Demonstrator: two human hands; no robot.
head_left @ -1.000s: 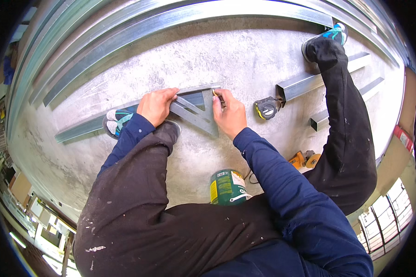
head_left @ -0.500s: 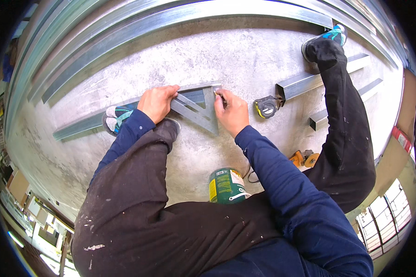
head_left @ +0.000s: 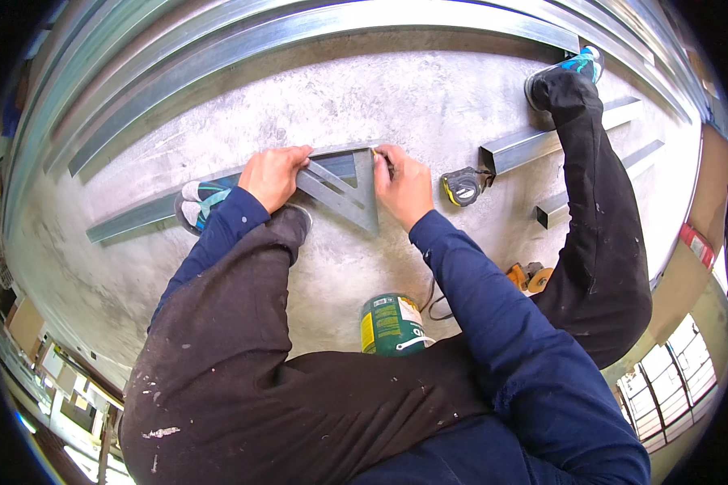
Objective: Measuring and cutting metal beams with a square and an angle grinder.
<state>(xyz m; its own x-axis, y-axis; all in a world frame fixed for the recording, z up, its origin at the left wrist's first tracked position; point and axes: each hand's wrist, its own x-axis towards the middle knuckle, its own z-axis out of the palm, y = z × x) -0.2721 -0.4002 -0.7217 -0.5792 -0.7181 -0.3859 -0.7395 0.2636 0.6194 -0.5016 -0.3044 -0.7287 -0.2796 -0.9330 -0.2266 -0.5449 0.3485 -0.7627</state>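
Note:
My left hand point(head_left: 273, 178) grips a grey metal triangular square point(head_left: 340, 196) by its far edge, fingers and thumb closed. The square lies across a steel tube point(head_left: 133, 218) on the floor, its far edge along the tube's far side. My right hand point(head_left: 404, 186) is pinched round a thin, pencil-like tool point(head_left: 374, 152) with a yellowish tip; most of it is hidden by the fingers. That tip touches or nearly touches the far right corner of the square, by the tube's end. My left shoe point(head_left: 202, 202) is beside the tube, to the left of my left hand.
A black and yellow tape measure point(head_left: 463, 187) lies right of my right hand, against a short steel tube point(head_left: 526, 152). Another tube point(head_left: 554, 208) is nearer. A green bucket point(head_left: 392, 325) and an orange power tool point(head_left: 528, 276) stand closer in. Long steel tubes point(head_left: 299, 31) line the far side.
My right hand has moved slightly away from me along the square's right edge, with the tool tip now near the far corner. My left hand still holds the square in place.

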